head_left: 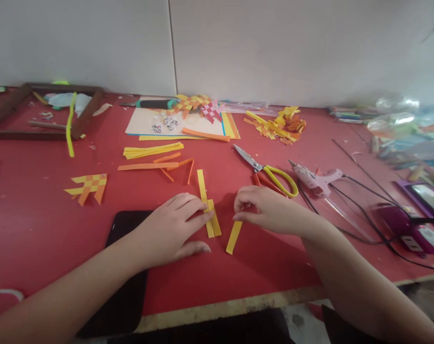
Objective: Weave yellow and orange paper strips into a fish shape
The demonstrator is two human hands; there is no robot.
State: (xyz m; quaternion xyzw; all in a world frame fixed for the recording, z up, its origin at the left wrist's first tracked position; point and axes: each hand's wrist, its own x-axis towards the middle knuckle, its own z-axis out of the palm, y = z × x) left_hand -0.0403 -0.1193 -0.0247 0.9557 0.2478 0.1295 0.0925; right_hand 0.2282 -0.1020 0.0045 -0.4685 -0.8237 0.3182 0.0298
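Two yellow paper strips (201,184) lie side by side on the red table, one reaching farther back than the other. My left hand (181,227) rests over them, fingers stretched out and fingertips touching the strips. To the right, my right hand (260,208) pinches the upper end of a third yellow paper strip (234,239), which hangs toward me at a slant, apart from the other two. Behind my hands lie several orange strips (148,166), some folded, and a bundle of yellow strips (152,150). A woven yellow-and-orange paper fish (90,186) sits at the left.
Scissors (267,169) and a pink glue gun (315,179) with cables lie right of centre. Paper scraps (283,126) are heaped behind them. A black phone (120,286) is under my left forearm. A brown frame (9,110) stands back left, a purple power socket (410,229) at right.
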